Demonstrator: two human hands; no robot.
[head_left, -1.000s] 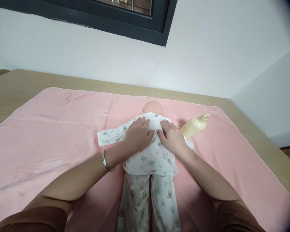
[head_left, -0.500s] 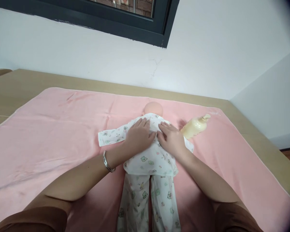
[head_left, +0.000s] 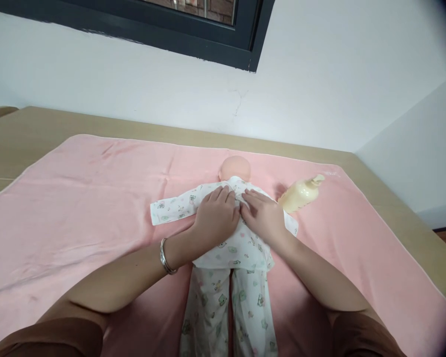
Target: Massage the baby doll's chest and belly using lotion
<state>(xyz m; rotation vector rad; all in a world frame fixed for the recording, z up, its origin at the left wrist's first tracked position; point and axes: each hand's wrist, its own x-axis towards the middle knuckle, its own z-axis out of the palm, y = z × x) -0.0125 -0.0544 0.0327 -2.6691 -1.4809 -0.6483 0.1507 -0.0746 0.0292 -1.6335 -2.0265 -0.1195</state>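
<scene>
Presently resting left hand (head_left: 217,213) and right hand (head_left: 265,218) on doll (head_left: 233,255), side by side across its upper body, thumbs all but meeting over its midline. Laid lengthwise on pink cloth (head_left: 96,208), head (head_left: 235,168) at far end. No face in sight; prone, most likely. Fingers of both hands outstretched, fairly close together, lightly bent, with nothing visibly gripped. Cannot tell about any small fold of shirt (head_left: 241,243) pinched beneath.

Chief worry: rucked shirt near doll's neck, from pushing forward with hands so close together. Second: doll slewed sideways, from heavier weight on one side. Possible too: cloth dragged over table (head_left: 29,131) beneath doll, from a hard shove.

Also worth watching: bangle (head_left: 165,260) on left wrist, just left of doll's waist; liable to catch shirt hem on dropping that wrist. Likewise bottle (head_left: 299,195), just right of doll, apparently tipped over, pump end pointing away from doll. Could roll or leak after a careless outward swing of right hand.
</scene>
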